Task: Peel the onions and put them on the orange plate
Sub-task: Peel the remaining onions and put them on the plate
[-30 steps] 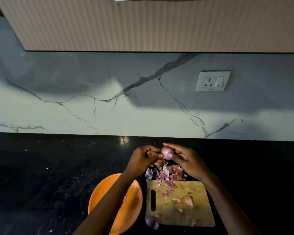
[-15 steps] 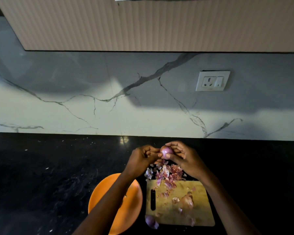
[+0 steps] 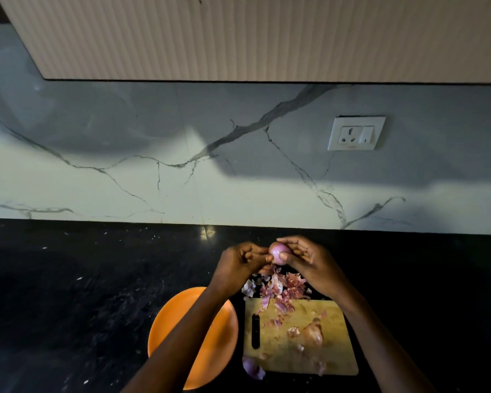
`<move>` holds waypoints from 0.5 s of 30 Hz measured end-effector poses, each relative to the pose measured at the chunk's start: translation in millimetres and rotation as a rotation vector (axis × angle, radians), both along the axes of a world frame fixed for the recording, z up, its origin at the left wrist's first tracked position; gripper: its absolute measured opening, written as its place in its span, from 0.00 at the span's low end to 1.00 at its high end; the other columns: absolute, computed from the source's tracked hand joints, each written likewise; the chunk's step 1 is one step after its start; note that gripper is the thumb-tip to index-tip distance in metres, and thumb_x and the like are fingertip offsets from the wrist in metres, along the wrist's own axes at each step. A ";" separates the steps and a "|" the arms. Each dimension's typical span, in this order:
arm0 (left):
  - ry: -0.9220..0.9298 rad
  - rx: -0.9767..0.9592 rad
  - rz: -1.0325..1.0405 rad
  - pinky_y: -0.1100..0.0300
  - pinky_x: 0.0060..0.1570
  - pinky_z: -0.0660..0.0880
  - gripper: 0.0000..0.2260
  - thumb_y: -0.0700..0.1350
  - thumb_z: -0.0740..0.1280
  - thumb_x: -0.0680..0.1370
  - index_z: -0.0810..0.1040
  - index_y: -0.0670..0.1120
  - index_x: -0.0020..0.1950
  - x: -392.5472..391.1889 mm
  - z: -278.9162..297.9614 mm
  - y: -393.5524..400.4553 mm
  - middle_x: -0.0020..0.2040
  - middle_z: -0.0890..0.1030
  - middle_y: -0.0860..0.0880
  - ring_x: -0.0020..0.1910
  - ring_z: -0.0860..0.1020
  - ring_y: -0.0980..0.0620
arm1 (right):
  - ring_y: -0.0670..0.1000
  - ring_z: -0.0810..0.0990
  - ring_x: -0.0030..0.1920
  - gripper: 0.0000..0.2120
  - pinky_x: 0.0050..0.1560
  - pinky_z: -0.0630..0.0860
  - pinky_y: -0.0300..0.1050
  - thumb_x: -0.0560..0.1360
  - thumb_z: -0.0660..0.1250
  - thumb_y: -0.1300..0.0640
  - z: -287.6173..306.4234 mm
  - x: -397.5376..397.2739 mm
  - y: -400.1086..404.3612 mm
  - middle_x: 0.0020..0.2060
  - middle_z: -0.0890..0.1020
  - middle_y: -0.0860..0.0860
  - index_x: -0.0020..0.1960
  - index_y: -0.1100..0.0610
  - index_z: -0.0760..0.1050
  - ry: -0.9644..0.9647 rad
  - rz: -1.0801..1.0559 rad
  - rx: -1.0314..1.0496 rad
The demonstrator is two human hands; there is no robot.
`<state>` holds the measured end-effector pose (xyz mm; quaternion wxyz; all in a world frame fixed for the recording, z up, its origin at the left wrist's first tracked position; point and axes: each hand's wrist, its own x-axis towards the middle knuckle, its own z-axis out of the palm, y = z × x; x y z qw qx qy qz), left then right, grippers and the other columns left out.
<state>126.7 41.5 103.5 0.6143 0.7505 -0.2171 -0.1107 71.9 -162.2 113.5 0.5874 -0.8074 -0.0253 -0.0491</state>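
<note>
A small pink onion (image 3: pixel 277 252) is held in the air above the far end of the wooden cutting board (image 3: pixel 332 361). My right hand (image 3: pixel 309 265) grips it with thumb and fingers. My left hand (image 3: pixel 238 262) pinches at its left side with curled fingers. A pile of purple onion skins (image 3: pixel 278 290) lies under my hands. An unpeeled onion (image 3: pixel 313 333) lies on the board. Another onion (image 3: pixel 251 367) sits by the board's near left corner. The orange plate (image 3: pixel 227 333) lies left of the board, partly hidden by my left forearm.
The black countertop (image 3: pixel 82 293) stretches left and right of the board. A marble backsplash (image 3: pixel 125 180) with a white socket (image 3: pixel 355 133) rises behind it. A ribbed cabinet (image 3: pixel 238 38) hangs above.
Both hands have shifted slightly and the onion has turned a little between the fingers. The plate, the board and the other onions have stayed put.
</note>
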 end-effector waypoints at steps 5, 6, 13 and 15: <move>-0.053 0.039 0.015 0.59 0.44 0.81 0.03 0.42 0.72 0.78 0.83 0.45 0.51 -1.6 3.5 -2.0 0.41 0.87 0.49 0.39 0.86 0.53 | 0.45 0.82 0.59 0.15 0.63 0.79 0.48 0.76 0.73 0.55 1.1 1.4 -0.3 0.57 0.84 0.47 0.61 0.47 0.78 -0.001 -0.004 0.001; -0.061 0.045 0.023 0.58 0.44 0.82 0.03 0.42 0.72 0.78 0.83 0.46 0.50 -1.0 2.9 -2.3 0.41 0.87 0.50 0.39 0.86 0.53 | 0.44 0.82 0.59 0.14 0.63 0.79 0.47 0.76 0.72 0.55 0.9 1.6 -0.1 0.57 0.84 0.46 0.61 0.47 0.78 -0.003 -0.006 0.000; -0.082 0.041 0.078 0.56 0.45 0.82 0.02 0.43 0.70 0.79 0.83 0.46 0.48 -2.7 -1.3 -4.7 0.39 0.86 0.50 0.39 0.85 0.53 | 0.44 0.82 0.59 0.13 0.63 0.78 0.44 0.78 0.71 0.58 -0.1 2.9 0.3 0.57 0.84 0.47 0.61 0.49 0.78 -0.005 -0.020 0.031; -0.049 -0.003 0.062 0.53 0.46 0.83 0.04 0.43 0.70 0.79 0.83 0.44 0.49 -2.6 0.6 -5.7 0.40 0.87 0.48 0.40 0.86 0.49 | 0.45 0.83 0.59 0.12 0.62 0.78 0.45 0.78 0.70 0.56 -0.5 3.6 0.1 0.56 0.85 0.47 0.61 0.49 0.78 -0.002 -0.032 0.068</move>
